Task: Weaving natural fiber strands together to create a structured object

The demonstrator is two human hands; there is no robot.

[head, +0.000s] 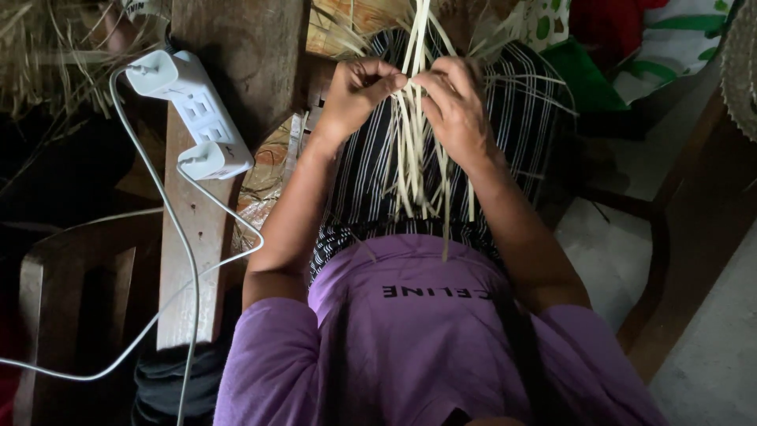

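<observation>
Single head cam only, no second view, so no overlap to report. It looked nearly straight down from above the wearer, purple shirt (410, 347) filling the bottom of frame, lap in striped cloth (512, 118) at centre. Facing was forward and down along the body. Range was close: the hands (410, 99) sat high in centre frame. Left edge caught a wooden plank (197, 260) with a white power strip (193, 110); right edge caught floor (710, 355).

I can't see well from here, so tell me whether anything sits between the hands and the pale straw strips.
Nothing visible does. The left hand and right hand already pinch the pale straw strips directly, above the striped cloth on the lap.
</observation>
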